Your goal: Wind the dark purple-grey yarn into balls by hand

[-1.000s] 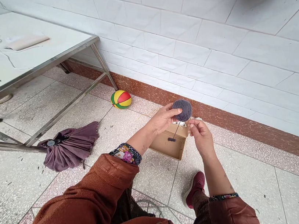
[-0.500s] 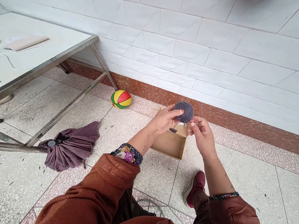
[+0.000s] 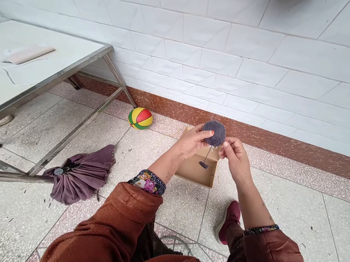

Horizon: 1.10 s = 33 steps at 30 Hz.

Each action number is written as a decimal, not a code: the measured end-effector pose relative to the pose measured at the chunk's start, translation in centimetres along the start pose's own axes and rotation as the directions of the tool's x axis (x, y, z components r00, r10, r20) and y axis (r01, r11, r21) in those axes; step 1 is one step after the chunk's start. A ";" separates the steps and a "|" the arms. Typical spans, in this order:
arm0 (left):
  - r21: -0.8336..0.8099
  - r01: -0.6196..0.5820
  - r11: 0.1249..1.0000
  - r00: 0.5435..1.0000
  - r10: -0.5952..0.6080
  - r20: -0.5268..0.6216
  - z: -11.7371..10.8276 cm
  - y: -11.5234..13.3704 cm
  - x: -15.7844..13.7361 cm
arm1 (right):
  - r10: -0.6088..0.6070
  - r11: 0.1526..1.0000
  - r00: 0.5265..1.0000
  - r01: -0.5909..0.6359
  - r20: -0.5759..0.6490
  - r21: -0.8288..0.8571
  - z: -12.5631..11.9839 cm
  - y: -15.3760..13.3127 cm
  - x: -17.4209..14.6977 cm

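Observation:
A round ball of dark grey yarn (image 3: 214, 133) rests in my left hand (image 3: 192, 141), with the thumb across its front. Below it hangs a short strand ending in a small dark tuft of yarn (image 3: 203, 164). My right hand (image 3: 235, 157) is at the ball's lower right edge, thumb and fingertips pinched together; whatever lies between them is too small to make out. Under both hands, an open cardboard box (image 3: 197, 172) stands on the floor, partly covered by the left hand and the ball.
To the left stands a metal-framed white table (image 3: 75, 54) with a pinkish flat item (image 3: 31, 54) and cords on it. A folded purple umbrella (image 3: 86, 175) lies by its leg. Near the wall sits a red, yellow and green ball (image 3: 140, 118). My red shoe (image 3: 230, 221) is below.
The small tuft of yarn has dropped lower and now dangles on a longer visible strand under the ball. Both hands stay nearly in place; the view has shifted slightly.

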State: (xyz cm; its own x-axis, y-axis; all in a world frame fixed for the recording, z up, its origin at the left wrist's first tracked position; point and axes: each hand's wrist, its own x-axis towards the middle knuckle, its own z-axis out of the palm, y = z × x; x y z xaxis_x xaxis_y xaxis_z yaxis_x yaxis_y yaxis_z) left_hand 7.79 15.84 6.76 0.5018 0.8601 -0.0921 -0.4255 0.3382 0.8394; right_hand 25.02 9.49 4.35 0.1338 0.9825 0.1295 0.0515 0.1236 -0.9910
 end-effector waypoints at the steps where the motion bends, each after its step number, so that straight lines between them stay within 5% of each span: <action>1: 0.000 -0.002 1.000 1.000 0.002 0.005 0.0 0.0 0.0 | -0.003 1.000 1.000 0.003 0.001 0.000 0.0 0.0 0.0; 16: 0.010 0.025 1.000 1.000 -0.025 -0.016 0.2 0.3 -0.3 | 0.018 1.000 0.998 -0.018 0.064 -0.011 0.5 0.9 0.5; 22: 0.024 0.024 0.999 1.000 -0.024 -0.001 0.4 0.3 -0.3 | 0.057 0.998 0.982 -0.056 0.179 -0.008 1.0 1.1 0.8; 33: -0.006 0.029 1.000 0.999 -0.029 -0.017 0.4 0.1 -0.1 | 0.084 0.995 0.985 -0.075 0.150 -0.064 0.3 1.9 0.7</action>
State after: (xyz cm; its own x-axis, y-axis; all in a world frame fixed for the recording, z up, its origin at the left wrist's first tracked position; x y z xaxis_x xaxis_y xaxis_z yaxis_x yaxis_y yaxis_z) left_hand 8.02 15.68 7.09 0.5006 0.8565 -0.1257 -0.4154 0.3651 0.8331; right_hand 24.92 10.47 2.54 -0.0123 0.9992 0.0389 0.1046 0.0400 -0.9937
